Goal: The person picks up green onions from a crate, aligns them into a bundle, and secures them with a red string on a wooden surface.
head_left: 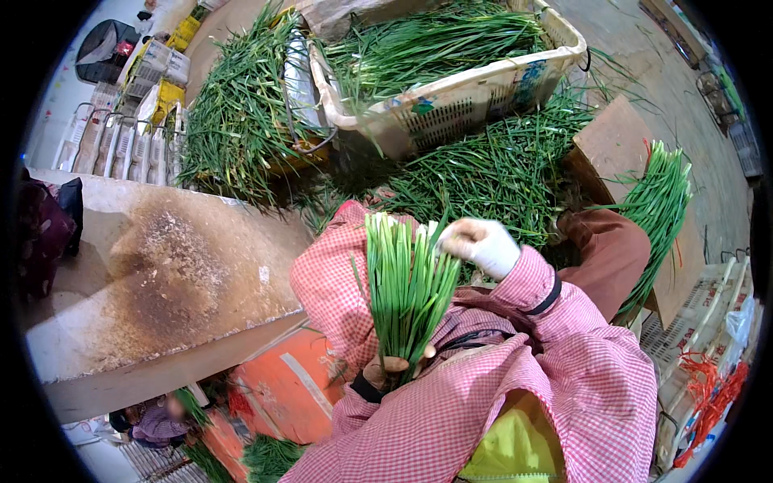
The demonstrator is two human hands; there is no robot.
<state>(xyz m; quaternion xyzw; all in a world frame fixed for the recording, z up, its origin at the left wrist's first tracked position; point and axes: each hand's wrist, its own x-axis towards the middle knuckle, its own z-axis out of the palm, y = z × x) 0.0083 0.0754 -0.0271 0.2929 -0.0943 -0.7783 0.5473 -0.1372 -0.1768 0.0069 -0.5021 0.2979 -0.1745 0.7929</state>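
A thick bunch of garlic chives (409, 282) stands upright before my chest, its pale cut ends at the top. Wrapped round its lower, leafy end is my left hand (386, 372). My right hand (481, 245), in a white glove that leaves the fingertips bare, is at the top right edge of the bunch. Its fingers are pinched together beside the pale ends; a slight blur hides what is between them. Pink checked sleeves cover both my arms.
Ahead stands a cream plastic crate (475, 113) of chives. Loose chives (499, 173) cover the floor below it, with another heap (241, 113) to its left. A tied bunch (660, 201) rests on cardboard (612, 145) at right. A stained slab (169, 274) fills the left; red ties (713, 402) hang lower right.
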